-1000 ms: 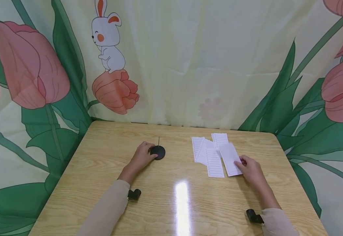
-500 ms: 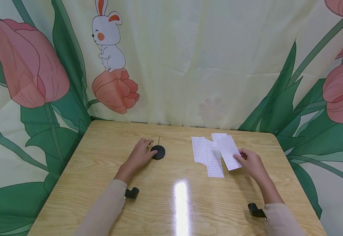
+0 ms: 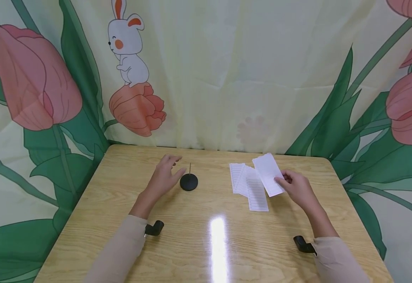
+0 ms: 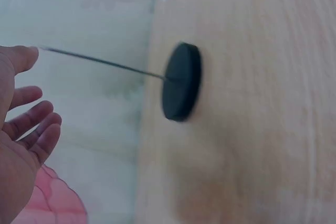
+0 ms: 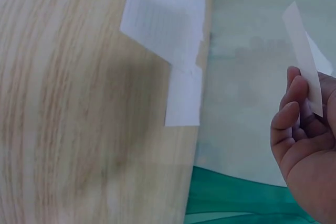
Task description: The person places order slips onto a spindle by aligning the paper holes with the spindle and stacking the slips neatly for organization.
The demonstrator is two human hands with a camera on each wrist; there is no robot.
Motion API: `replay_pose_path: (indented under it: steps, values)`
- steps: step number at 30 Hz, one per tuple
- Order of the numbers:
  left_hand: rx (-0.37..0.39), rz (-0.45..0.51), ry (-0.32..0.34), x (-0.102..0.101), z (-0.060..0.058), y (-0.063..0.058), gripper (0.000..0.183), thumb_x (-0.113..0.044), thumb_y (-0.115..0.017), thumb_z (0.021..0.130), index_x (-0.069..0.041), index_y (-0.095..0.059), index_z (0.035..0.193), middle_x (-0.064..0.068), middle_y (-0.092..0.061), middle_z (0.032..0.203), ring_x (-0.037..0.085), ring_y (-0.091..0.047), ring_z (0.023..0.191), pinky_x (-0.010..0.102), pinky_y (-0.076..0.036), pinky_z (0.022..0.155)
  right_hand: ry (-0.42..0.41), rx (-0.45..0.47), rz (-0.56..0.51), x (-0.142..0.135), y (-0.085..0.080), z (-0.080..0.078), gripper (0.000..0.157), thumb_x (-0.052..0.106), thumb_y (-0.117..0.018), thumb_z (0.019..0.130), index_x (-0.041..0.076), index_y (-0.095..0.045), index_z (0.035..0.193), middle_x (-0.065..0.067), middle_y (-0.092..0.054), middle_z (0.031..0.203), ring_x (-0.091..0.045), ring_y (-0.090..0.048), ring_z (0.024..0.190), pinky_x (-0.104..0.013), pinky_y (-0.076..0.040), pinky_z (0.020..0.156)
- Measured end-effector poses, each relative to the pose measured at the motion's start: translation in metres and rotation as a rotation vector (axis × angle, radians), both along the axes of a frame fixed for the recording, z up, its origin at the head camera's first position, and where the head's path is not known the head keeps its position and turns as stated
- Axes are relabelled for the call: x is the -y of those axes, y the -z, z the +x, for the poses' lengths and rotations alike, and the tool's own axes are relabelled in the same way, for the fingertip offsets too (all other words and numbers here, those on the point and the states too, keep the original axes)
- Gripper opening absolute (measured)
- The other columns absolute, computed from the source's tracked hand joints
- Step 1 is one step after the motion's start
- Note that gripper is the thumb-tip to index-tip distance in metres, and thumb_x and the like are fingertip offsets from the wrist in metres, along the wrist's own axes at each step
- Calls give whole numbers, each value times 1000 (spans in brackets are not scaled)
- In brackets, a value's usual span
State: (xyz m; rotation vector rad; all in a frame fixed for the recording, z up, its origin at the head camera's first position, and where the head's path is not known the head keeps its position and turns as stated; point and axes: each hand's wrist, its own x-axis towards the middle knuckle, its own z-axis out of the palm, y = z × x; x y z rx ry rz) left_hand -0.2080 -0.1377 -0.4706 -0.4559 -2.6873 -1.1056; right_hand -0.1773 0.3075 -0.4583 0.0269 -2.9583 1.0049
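Note:
A receipt spike with a round black base (image 3: 189, 182) and a thin upright rod stands on the wooden table. Just left of it my left hand (image 3: 159, 180) is raised, with its fingers spread and nothing in them. In the left wrist view the thumb (image 4: 23, 59) appears near the rod's tip, apart from the base (image 4: 181, 82). My right hand (image 3: 297, 189) pinches a white paper slip (image 3: 267, 175) by its right edge, lifted above the table. Under and left of it lie several lined white slips (image 3: 256, 192), overlapping.
The table's (image 3: 191, 236) far edge meets a curtain (image 3: 206, 78) printed with tulips and a rabbit. Black wrist cameras (image 3: 155, 228) stick out from both sleeves. A bright light reflection falls on the table's front middle.
My left hand has let go of the spike's base and risen away to the left. My right hand has lifted the slip up and off the other slips.

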Motion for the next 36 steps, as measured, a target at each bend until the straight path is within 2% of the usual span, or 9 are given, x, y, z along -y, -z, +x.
replay_pose_path:
  steps: [8,13,20,26,36]
  values:
    - [-109,76,67,-21,1,-26,42,-19,-73,97,-4,-65,135,16,-62,126,34,-62,111,47,-55,90,-34,-61,-21,7,-12,-3,27,21,-67,102,-3,-69,114,-16,-70,96,-22,-58,80,-22,-48,64]
    - [-146,117,112,-37,-1,-36,36,-16,-71,99,-3,-66,132,16,-64,123,34,-64,108,47,-56,91,-61,-85,-28,13,-19,-4,26,22,-68,101,-2,-70,112,-14,-71,93,-21,-57,78,-22,-47,62]
    - [-174,174,166,-58,-7,-46,27,-12,-69,99,-1,-71,124,15,-69,113,27,-66,100,45,-58,87,-102,-81,-45,22,-27,-6,24,20,-71,99,1,-71,113,-12,-69,90,-22,-56,76,-22,-47,61]
    - [-136,219,200,-75,-13,-51,20,-13,-67,101,-1,-74,116,10,-71,106,21,-67,95,38,-59,87,-170,-99,-41,31,-34,-10,18,19,-73,97,4,-72,108,-7,-68,83,-20,-55,72,-25,-46,59]
    - [42,264,186,-95,-20,-55,20,-17,-66,103,-5,-75,114,6,-74,101,17,-66,90,31,-56,82,-237,-84,-69,52,-43,-16,20,22,-73,98,5,-73,109,-7,-71,86,-16,-57,72,-25,-47,60]
